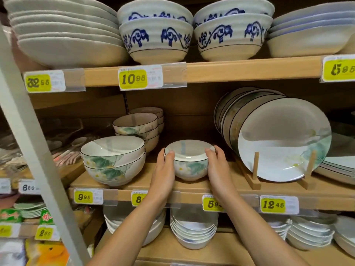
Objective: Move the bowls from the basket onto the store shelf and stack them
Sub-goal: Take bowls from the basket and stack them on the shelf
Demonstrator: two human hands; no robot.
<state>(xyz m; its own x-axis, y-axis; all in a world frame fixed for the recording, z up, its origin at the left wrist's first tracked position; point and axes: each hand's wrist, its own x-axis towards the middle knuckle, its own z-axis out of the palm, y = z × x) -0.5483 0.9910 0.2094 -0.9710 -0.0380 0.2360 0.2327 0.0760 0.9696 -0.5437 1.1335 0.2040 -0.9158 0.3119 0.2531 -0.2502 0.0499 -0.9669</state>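
A small white bowl (190, 162) with a dark rim and a green leaf and flower pattern stands upright on the middle wooden shelf (134, 182). My left hand (165, 169) grips its left side, thumb over the rim. My right hand (216, 167) grips its right side the same way. Left of it stand two larger stacked bowls (113, 160) of the same pattern, and behind those a taller stack of similar bowls (137, 129). The basket is not in view.
Patterned plates (278, 139) lean in a wooden rack at the right. The upper shelf holds blue-patterned bowls (155, 37) and stacked white plates (65, 29). White dishes (194, 227) fill the lower shelf. A white upright post (28, 131) crosses the left.
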